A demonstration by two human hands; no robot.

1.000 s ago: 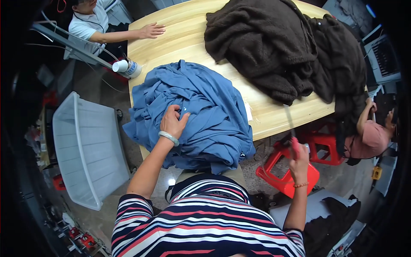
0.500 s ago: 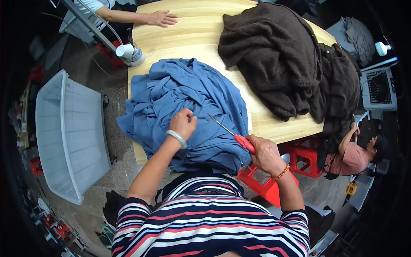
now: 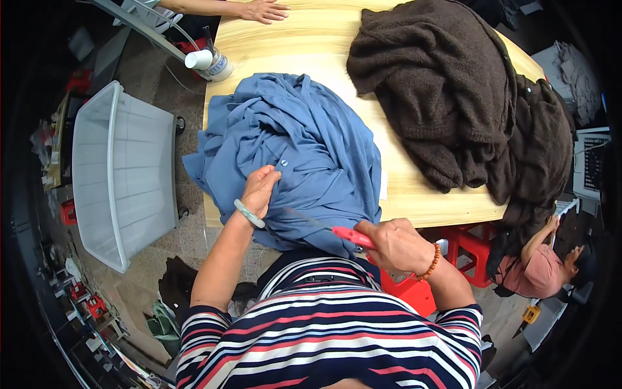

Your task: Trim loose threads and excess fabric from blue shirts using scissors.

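A crumpled blue garment (image 3: 324, 129) is heaped at the table's near edge and hangs over it toward my lap. My left hand (image 3: 260, 188), with a pale bangle on its wrist, is closed with the fingertips pinching the blue cloth beside a small round button (image 3: 284, 163). My right hand (image 3: 400, 245), a beaded bracelet on its wrist, is wrapped round a red-handled tool (image 3: 350, 236) with a thin metal shaft. That shaft points left over the near folds of the garment; its tip is smeared by motion.
A dark brown knitted pile (image 3: 434, 97) covers the table's right side. A white cup (image 3: 198, 59) and a jar (image 3: 221, 67) stand at the left edge. Another person's hand (image 3: 265, 11) rests at the far edge. A wheeled white bin (image 3: 142, 175) stands left; red stools (image 3: 476, 256) are on the right.
The whole view has shifted a little. My left hand now pinches the cloth, and a button shows by its fingers. The red-handled tool has swung lower and nearer to me.
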